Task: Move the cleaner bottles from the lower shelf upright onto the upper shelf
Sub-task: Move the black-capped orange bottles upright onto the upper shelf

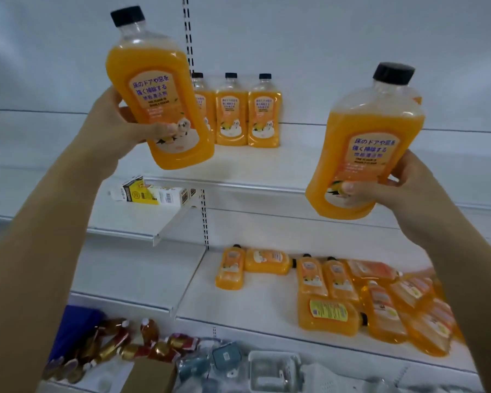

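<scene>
Two white shelves frame the job: the upper shelf [267, 168], where three cleaner bottles [230, 112] already stand upright in a row against the back panel, and the lower shelf [253, 307], where a loose heap of bottles [352, 293] lies flat, some overlapping. To the left, a small carton [150, 191] rests on a neighbouring shelf, and assorted packaged goods [142, 344] crowd the level beneath.

Each of the person's hands grasps one bottle in the air in front of the upper shelf. The left hand [116, 129] wraps the lower body of the left bottle [156, 89], which tilts a little to the left. The right hand [406, 188] clasps the right bottle [369, 143] low on its side, thumb across the label, cap tipped slightly right.

Filled nearly to the shoulder with orange liquid, the bottles probably feel fairly heavy, and the clear plastic looks stiff but smooth, so slippery. A grip around the waisted lower body seems soundest, setting each flat base squarely down beside the standing row.
</scene>
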Demonstrator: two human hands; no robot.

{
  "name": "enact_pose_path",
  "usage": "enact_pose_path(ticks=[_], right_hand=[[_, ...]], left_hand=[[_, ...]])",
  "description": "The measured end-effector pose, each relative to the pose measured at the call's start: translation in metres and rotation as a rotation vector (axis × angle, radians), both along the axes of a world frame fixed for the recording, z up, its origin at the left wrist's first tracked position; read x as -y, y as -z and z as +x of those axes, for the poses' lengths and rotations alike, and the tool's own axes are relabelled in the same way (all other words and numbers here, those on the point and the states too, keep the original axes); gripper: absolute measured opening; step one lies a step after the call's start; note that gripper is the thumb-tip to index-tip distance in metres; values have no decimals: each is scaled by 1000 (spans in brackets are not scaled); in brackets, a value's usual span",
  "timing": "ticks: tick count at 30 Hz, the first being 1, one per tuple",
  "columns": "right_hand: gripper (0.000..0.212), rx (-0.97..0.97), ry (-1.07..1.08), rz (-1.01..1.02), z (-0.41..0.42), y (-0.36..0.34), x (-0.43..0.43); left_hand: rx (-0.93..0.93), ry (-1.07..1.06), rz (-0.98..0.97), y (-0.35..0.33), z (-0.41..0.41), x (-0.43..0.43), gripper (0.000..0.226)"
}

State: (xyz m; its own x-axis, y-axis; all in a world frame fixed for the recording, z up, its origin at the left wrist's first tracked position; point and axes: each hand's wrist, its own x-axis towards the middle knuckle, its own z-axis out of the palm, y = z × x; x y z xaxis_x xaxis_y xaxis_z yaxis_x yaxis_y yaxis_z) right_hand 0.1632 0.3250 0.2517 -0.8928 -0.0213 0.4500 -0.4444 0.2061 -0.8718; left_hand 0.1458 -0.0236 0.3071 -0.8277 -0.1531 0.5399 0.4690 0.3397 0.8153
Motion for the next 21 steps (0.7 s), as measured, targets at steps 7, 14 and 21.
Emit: enact_pose_path(ticks=[7,14,21], right_hand=[[78,23,-8,196,-73,-29,51],[76,95,-40,264,-167,-46,114],[68,126,-98,348,-244,-60,149]], left_hand=[[27,58,-166,-8,-91,50,56],[80,191,-380,-12,-202,92,53],[186,279,-401,-12,-268,98,66]])
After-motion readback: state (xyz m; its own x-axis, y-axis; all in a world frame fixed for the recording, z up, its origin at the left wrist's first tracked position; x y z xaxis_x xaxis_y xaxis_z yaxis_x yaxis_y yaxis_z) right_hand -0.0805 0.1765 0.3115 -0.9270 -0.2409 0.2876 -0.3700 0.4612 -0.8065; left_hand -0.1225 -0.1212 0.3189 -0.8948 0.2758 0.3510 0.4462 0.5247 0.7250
